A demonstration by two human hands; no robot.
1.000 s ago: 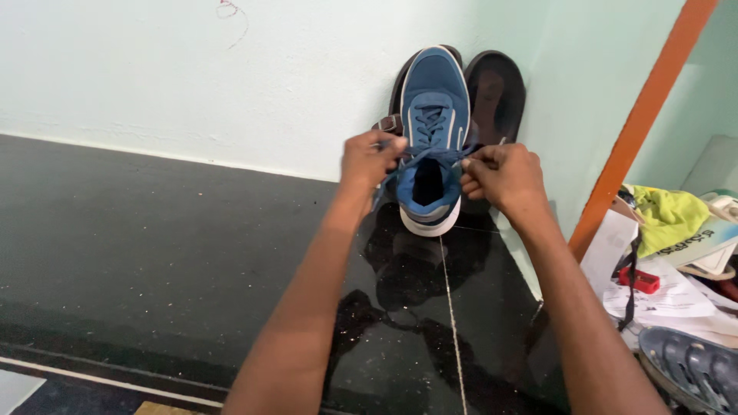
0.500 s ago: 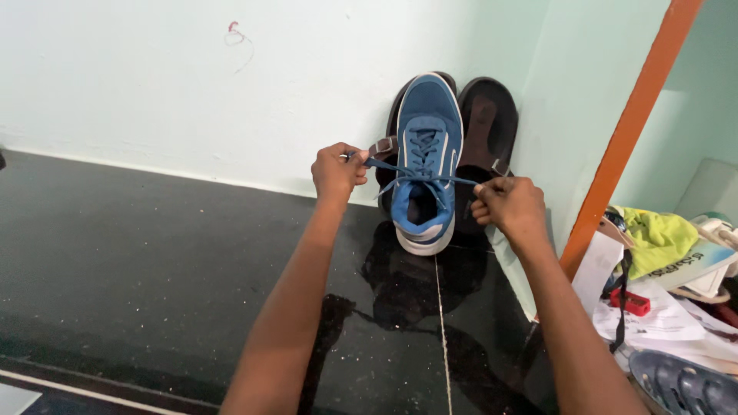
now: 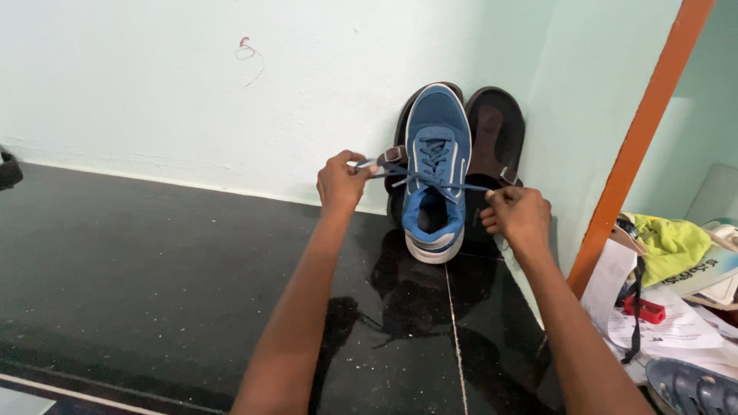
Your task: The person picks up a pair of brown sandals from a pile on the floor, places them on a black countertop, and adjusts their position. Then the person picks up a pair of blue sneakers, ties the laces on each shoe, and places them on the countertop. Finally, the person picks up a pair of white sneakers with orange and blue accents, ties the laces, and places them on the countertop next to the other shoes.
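head view, looking down, arm's length

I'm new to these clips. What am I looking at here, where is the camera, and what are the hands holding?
There is no machine here, just a person's two bare hands. The single picture comes from a camera worn on the person's head, looking down and forward. A blue sneaker stands propped against a pale green wall on a shiny black floor, with a pair of dark sandals leaning behind it. The left hand and the right hand each grip one end of the blue shoelace, stretched taut across the sneaker. At the right, past an orange post, lie papers and a yellow-green cloth.
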